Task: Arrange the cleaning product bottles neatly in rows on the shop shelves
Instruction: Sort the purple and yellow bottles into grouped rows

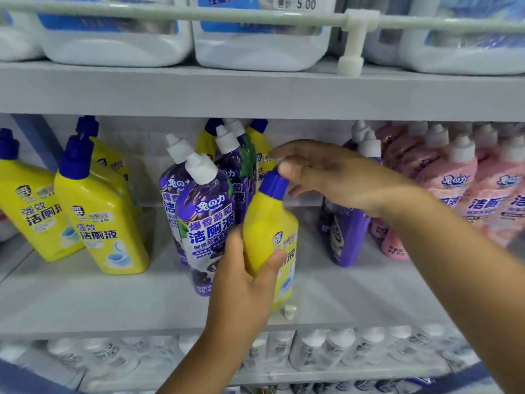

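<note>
Yellow bottle [270, 240], blue cap, middle shelf [85, 302], amid purple bottles [204, 223]: my left hand [241, 282] wraps its body, right hand [335, 172] loose-fingered at the cap; I'd carry it upright to the yellow row [93, 211]

The grey middle shelf [85, 297] carries yellow toilet-cleaner bottles [99, 223] at left, purple grape-scented bottles [203, 223] in the centre, pink bottles [454, 183] at right, and a small white clip [289, 311] near its front edge.
</note>
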Tool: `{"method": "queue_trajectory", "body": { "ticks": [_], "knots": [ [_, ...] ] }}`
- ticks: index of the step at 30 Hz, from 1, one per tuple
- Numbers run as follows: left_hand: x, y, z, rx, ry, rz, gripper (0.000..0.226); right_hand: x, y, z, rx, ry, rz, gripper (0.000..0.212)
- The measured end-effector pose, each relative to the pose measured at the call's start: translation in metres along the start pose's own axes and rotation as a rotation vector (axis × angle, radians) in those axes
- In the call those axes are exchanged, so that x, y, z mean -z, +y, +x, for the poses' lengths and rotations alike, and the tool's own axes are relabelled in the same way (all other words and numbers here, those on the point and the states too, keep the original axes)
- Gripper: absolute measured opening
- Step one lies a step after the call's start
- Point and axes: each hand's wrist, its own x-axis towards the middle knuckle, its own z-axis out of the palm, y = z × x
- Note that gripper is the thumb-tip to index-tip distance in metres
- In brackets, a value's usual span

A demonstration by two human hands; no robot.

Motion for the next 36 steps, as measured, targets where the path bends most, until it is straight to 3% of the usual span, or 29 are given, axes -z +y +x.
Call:
{"method": "queue_trajectory", "body": {
  "ticks": [3,5,7,12,14,16,19,23,28,31,36],
  "knots": [
    [0.010,-0.002,-0.008,0.024,0.051,-0.032,0.052,-0.015,0.020,0.030,-0.112,0.204,0.244,0.037],
    [0.019,-0.003,-0.011,0.029,0.070,-0.057,0.051,-0.019,0.040,0.062,-0.182,0.298,0.130,0.031],
    [0.028,-0.005,-0.011,0.046,0.075,-0.089,0.051,-0.019,0.058,0.093,-0.180,0.384,-0.098,0.040],
    [0.040,-0.008,-0.010,0.081,-0.004,-0.102,0.049,-0.014,0.100,0.154,-0.019,0.403,-0.211,0.067],
    [0.042,-0.007,-0.009,0.083,-0.020,-0.105,0.049,0.004,0.157,0.199,0.050,0.405,-0.307,0.063],
    [0.043,-0.007,-0.009,0.083,-0.026,-0.111,0.050,0.000,0.161,0.210,0.001,0.386,-0.331,0.053],
    [0.044,-0.004,-0.009,0.075,-0.039,-0.124,0.050,-0.026,0.097,0.163,-0.102,0.395,-0.248,0.041],
    [0.053,-0.002,-0.016,0.080,-0.068,-0.180,0.052,-0.044,0.091,0.116,-0.095,0.578,-0.191,0.032],
    [0.095,0.001,-0.037,0.139,0.075,-0.349,0.061,-0.060,0.074,0.021,0.001,0.735,-0.097,0.026],
    [0.134,0.001,-0.038,0.110,0.207,-0.331,0.052,-0.072,0.051,-0.034,0.059,0.675,-0.028,0.029],
    [0.193,-0.009,-0.027,0.035,0.379,-0.224,0.034,-0.114,-0.003,-0.078,0.149,0.424,-0.025,0.045]
  ]
}}
